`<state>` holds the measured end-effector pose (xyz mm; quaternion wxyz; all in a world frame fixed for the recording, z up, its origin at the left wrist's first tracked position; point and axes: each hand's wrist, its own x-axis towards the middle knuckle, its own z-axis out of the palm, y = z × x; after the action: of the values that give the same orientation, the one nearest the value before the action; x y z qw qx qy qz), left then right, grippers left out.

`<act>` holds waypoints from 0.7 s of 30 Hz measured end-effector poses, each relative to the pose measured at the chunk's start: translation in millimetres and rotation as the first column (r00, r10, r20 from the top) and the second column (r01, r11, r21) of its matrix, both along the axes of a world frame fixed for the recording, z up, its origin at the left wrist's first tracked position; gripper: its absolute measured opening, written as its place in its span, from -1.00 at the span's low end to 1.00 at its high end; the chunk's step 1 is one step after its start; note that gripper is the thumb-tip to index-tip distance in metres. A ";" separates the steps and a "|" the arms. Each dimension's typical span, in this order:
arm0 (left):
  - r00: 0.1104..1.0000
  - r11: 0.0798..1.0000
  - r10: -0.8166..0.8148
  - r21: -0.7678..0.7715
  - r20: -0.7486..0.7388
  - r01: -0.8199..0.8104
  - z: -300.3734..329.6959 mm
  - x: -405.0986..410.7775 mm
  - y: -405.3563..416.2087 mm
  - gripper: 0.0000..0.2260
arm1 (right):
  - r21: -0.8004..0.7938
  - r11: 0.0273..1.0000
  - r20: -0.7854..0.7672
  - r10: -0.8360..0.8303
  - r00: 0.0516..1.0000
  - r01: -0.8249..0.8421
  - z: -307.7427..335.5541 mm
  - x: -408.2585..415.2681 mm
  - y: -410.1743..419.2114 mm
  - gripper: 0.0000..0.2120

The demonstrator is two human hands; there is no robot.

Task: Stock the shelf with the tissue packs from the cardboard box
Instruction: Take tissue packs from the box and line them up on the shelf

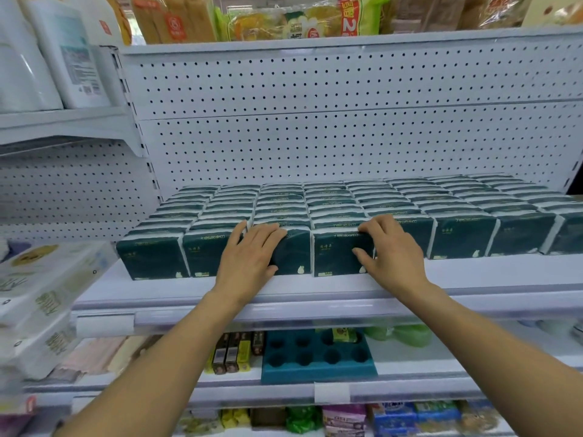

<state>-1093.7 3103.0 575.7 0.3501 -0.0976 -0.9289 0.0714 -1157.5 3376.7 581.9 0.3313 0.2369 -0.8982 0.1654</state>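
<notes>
While on front tissue packs (334, 253), both hands (249, 253) near shelf (473, 275) edge.

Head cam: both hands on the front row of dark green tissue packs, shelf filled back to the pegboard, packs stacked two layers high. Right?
Not quite. The head view shows the tissue packs standing in a single layer, not two. The rest holds: the left hand and right hand both rest on the front row, and the rows run back to the pegboard.
</notes>
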 end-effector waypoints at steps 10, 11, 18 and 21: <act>0.993 0.973 0.032 0.232 -0.113 -0.005 12.6 59.9 36.9 -0.38 | 0.033 0.997 -0.201 0.078 0.977 -0.072 10.2 54.3 -4.7 -0.53; 0.994 0.962 0.029 0.271 -0.107 0.002 9.7 71.7 41.8 -0.38 | 0.030 0.994 -0.197 0.113 0.974 -0.110 6.2 64.4 -6.2 -0.51; 0.994 0.922 0.106 0.376 -0.007 -0.096 -44.6 160.1 50.1 -0.38 | 0.053 0.930 -0.063 0.367 0.928 -0.364 -42.2 134.2 -30.0 -0.47; 0.985 0.913 0.164 0.369 0.051 -0.171 -77.2 199.0 34.7 -0.35 | 0.061 0.899 0.014 0.434 0.901 -0.434 -67.5 160.1 -49.9 -0.44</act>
<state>-894.7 3137.7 498.5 0.3461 0.0499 -0.9337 -0.0773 -997.3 3326.9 514.4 0.2786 0.4412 -0.8277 0.2066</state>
